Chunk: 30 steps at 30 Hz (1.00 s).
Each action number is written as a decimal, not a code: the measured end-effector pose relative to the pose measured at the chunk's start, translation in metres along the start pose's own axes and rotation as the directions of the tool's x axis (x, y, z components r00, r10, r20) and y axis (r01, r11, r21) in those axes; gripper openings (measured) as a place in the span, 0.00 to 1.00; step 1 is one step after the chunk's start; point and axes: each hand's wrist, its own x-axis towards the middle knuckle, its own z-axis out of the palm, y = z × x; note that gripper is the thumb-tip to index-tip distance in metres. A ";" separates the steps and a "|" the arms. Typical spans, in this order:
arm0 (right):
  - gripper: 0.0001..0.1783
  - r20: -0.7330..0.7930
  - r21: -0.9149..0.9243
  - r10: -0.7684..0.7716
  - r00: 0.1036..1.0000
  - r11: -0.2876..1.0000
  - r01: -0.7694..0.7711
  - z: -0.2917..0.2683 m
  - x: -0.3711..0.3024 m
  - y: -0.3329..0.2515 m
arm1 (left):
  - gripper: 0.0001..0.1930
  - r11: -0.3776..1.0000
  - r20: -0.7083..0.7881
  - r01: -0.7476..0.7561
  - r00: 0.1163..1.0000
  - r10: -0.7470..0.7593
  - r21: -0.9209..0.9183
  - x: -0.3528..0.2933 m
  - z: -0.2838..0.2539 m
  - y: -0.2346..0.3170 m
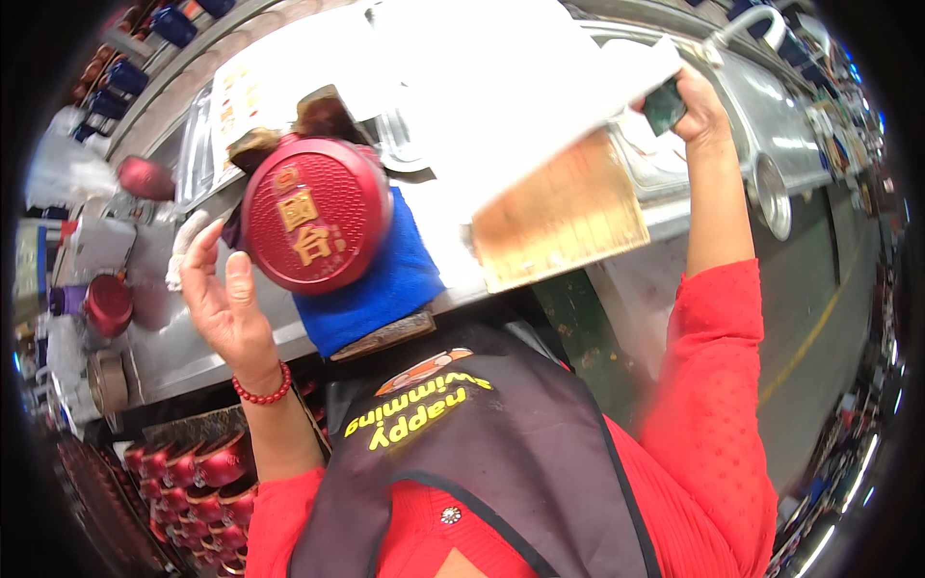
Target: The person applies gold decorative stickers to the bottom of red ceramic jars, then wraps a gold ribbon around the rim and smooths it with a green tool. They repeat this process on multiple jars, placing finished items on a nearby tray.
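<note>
A round dark-red vessel with raised gold characters rests on a folded blue cloth, against dark brown supports. My left hand, wearing a red bead bracelet, is beside its left edge with fingers apart and nothing in them. Farther right, my right hand is closed on a small dark green flat piece. The corner of a large white sheet meets its fingertips; whether the fingers grip that too, I cannot tell. The sheet is overexposed, and its near edge slants over a wooden board.
A metal sink with a curved faucet stands at the far right, a round metal pan hanging at its near edge. More red vessels stand at left and in a stack below the bench. Blue containers line the far left.
</note>
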 end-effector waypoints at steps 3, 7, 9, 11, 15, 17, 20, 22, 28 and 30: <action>0.13 -0.307 0.254 -0.076 0.949 0.954 0.159 0.007 0.085 -0.014 | 0.19 1.000 -0.026 0.011 1.000 -0.012 -0.017 -0.002 0.000 -0.002; 0.20 -0.422 -0.012 -0.220 0.879 0.971 0.238 0.050 0.147 -0.010 | 0.19 0.998 -0.013 0.044 0.999 -0.044 0.038 -0.008 -0.009 -0.001; 0.22 -0.224 -0.791 -0.364 0.904 0.609 0.049 0.069 0.138 0.003 | 0.19 0.998 -0.049 0.034 0.998 -0.031 0.050 -0.012 -0.016 -0.002; 0.39 0.157 -0.986 -0.188 0.970 -0.091 0.142 0.080 0.115 0.032 | 0.19 0.997 -0.095 0.062 0.994 -0.059 0.034 -0.015 -0.020 -0.006; 0.24 0.349 -0.772 -0.143 0.926 -0.604 0.198 0.099 0.083 0.079 | 0.18 0.993 -0.089 0.113 0.989 -0.114 -0.017 -0.017 -0.020 -0.014; 0.13 0.282 -0.815 -0.053 0.958 -0.540 0.210 0.112 0.074 0.069 | 0.17 0.992 -0.047 0.122 0.992 -0.120 0.027 -0.016 -0.019 -0.016; 0.05 0.237 -0.842 0.183 0.954 -0.451 0.295 0.128 0.051 0.016 | 0.16 0.995 -0.069 0.096 0.993 -0.095 0.011 -0.015 -0.019 -0.018; 0.08 0.191 -0.887 0.240 0.952 -0.373 0.272 0.137 0.048 -0.023 | 0.16 0.988 -0.078 0.151 0.985 -0.153 -0.039 -0.015 -0.018 -0.020; 0.32 0.248 -0.697 -0.040 0.968 -0.702 0.150 0.137 0.077 -0.002 | 0.16 0.990 -0.073 0.128 0.988 -0.132 -0.064 -0.016 -0.016 -0.024; 0.39 0.143 -0.765 0.186 0.972 -0.602 0.228 0.133 0.069 0.040 | 0.16 0.987 -0.078 0.149 0.985 -0.154 -0.067 -0.018 -0.018 -0.024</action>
